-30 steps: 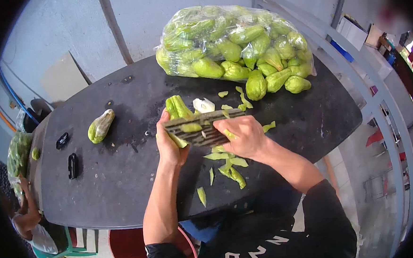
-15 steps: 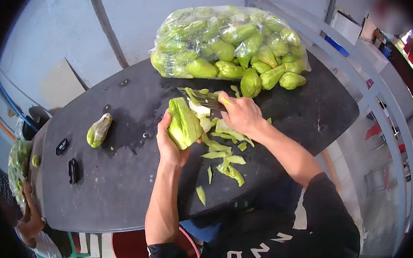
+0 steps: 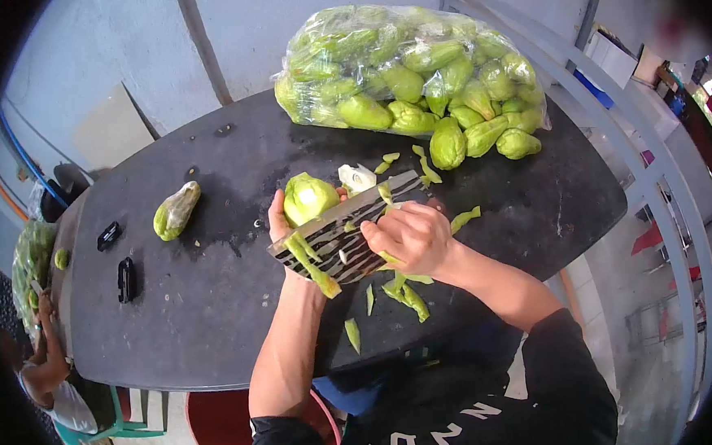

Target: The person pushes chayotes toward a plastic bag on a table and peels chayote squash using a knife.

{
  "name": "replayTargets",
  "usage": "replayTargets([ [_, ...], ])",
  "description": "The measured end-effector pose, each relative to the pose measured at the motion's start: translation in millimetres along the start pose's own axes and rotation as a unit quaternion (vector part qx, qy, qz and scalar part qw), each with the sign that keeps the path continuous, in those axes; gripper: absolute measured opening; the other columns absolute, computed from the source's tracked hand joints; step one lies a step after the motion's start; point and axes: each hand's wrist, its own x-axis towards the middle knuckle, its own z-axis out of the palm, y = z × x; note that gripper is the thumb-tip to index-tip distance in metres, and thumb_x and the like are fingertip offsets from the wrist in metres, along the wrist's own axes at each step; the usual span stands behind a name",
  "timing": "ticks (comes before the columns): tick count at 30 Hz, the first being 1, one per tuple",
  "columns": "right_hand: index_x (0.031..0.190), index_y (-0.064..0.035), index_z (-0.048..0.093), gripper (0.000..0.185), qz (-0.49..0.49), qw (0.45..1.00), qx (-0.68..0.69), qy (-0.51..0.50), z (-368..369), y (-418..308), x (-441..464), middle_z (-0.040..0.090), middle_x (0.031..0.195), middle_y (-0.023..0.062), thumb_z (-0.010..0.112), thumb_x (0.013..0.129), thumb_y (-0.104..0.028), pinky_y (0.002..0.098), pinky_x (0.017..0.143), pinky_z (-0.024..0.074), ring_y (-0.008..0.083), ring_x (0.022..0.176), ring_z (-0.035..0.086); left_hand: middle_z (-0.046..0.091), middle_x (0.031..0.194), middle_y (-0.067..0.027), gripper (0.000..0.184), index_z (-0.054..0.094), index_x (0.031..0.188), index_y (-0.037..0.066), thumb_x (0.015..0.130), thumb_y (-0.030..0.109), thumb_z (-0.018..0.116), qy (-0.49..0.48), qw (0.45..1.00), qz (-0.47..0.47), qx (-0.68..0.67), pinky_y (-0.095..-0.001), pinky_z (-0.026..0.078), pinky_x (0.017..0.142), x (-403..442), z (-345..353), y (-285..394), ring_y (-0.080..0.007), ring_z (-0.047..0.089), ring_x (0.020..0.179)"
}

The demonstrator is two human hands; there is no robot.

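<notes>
My left hand [image 3: 277, 217] is wrapped round a pale green, partly peeled chayote [image 3: 309, 196], partly hidden behind the blade. My right hand [image 3: 416, 237] grips a wide cleaver [image 3: 347, 241], whose handle is covered by the fingers. The blade lies across the near side of the chayote, above my left palm, with strips of green peel clinging to it. Below and around the hands, cut peels [image 3: 410, 299] are scattered on the dark table [image 3: 215, 321]. A white piece [image 3: 356, 178] lies just beyond the blade.
A large clear bag [image 3: 411, 60] full of chayotes stands at the back, several spilling from its mouth. One chayote [image 3: 177, 210] and two black objects [image 3: 126, 279] lie left. A red tub [image 3: 222, 426] is below the near edge. Another person [image 3: 52, 380] works far left.
The cleaver has swung toward me and left, from beyond the chayote to across its near side. The chayote has tipped so its end shows, and the view has shifted slightly.
</notes>
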Motion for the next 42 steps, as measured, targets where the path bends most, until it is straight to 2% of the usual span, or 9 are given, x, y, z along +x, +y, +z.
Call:
replayTargets([
  [8,0.108,-0.0039,0.058,0.029,0.0,1.0,0.017,0.014,1.9,-4.2,0.9,0.051,0.062,0.0006,0.067,0.08,-0.006,0.0335,0.049,0.0428,0.0189,0.053,0.053,0.068,0.105,-0.0175,0.061,0.064,0.109,0.001,0.091,0.058,0.05,-0.03,0.999,0.009,0.027,-0.0417,0.057,0.087,-2.5,-0.3,-4.8,-0.0296,0.068,0.096],
  [10,0.106,-0.0041,0.059,0.03,0.007,1.0,0.011,0.011,2.4,-1.9,-0.5,0.052,0.063,0.0008,0.069,0.078,-0.007,0.0337,0.049,0.0437,0.0191,0.053,0.054,0.069,0.104,-0.0201,0.058,0.066,0.105,0.003,0.089,0.058,0.053,0.028,0.999,0.03,0.029,-0.046,0.055,0.088,-2.1,0.4,-3.4,-0.0344,0.067,0.093],
  [14,0.095,-0.0079,0.057,0.028,0.07,0.997,0.006,-0.012,3.4,21.0,-6.4,0.052,0.062,0.0004,0.067,0.069,-0.01,0.0329,0.048,0.0471,0.0187,0.054,0.06,0.067,0.102,-0.0085,0.046,0.064,0.106,0.009,0.093,0.051,0.049,0.121,0.976,0.147,0.104,-0.0427,0.051,0.091,0.2,5.1,-3.0,-0.0253,0.064,0.097],
  [19,0.096,-0.0086,0.056,0.034,0.083,0.995,0.054,-0.031,-7.9,13.4,-1.3,0.054,0.064,0.0014,0.07,0.065,-0.01,0.0336,0.049,0.0481,0.0196,0.055,0.061,0.068,0.099,-0.0107,0.048,0.064,0.105,0.005,0.092,0.049,0.047,0.096,0.974,0.12,0.169,-0.0419,0.051,0.089,-7.7,15.4,-4.1,-0.027,0.065,0.093],
  [21,0.096,-0.0092,0.056,0.035,0.069,0.994,0.083,-0.015,-11.8,6.9,3.5,0.055,0.064,0.0007,0.069,0.064,-0.009,0.0347,0.05,0.0493,0.0201,0.056,0.062,0.068,0.102,-0.0112,0.05,0.064,0.104,0.005,0.092,0.05,0.046,0.023,0.975,0.101,0.195,-0.0409,0.051,0.089,-7.5,14.4,-1.7,-0.0275,0.064,0.095],
  [26,0.094,-0.0052,0.059,0.034,0.18,0.978,0.078,-0.075,-1.9,22.0,-5.7,0.063,0.072,0.0098,0.075,0.064,-0.005,0.0406,0.055,0.0526,0.0318,0.064,0.066,0.067,0.104,-0.0115,0.048,0.062,0.112,0.005,0.092,0.047,0.048,0.108,0.968,0.154,0.167,-0.0409,0.051,0.089,-6.1,17.2,-3.7,-0.0267,0.064,0.097],
  [35,0.096,-0.0058,0.06,0.039,0.134,0.982,0.126,-0.046,-9.5,18.3,-3.6,0.065,0.073,0.0106,0.077,0.06,-0.006,0.0403,0.055,0.0528,0.032,0.064,0.067,0.067,0.108,-0.0156,0.051,0.062,0.117,0.003,0.092,0.044,0.047,0.085,0.974,0.114,0.177,-0.0429,0.052,0.088,-6.9,10.1,-4.4,-0.0298,0.064,0.099],
  [38,0.094,-0.0091,0.053,0.032,0.188,0.977,0.072,-0.077,-0.9,37.6,-10.7,0.062,0.065,0.0076,0.072,0.069,-0.011,0.0418,0.052,0.0515,0.0295,0.06,0.066,0.064,0.114,-0.0102,0.046,0.055,0.128,0.011,0.091,0.038,0.049,-0.018,0.97,0.095,0.224,-0.0431,0.05,0.092,-9.5,17.4,-4.3,-0.0271,0.063,0.104],
  [42,0.093,-0.0108,0.054,0.032,0.147,0.983,0.09,-0.063,-12.9,31.9,-9.0,0.061,0.063,0.0074,0.074,0.069,-0.012,0.0417,0.052,0.051,0.029,0.059,0.066,0.064,0.116,-0.0099,0.049,0.053,0.131,0.011,0.09,0.039,0.049,0.041,0.972,0.118,0.199,-0.0438,0.053,0.087,-3.7,15.9,-8.7,-0.0265,0.063,0.106],
])
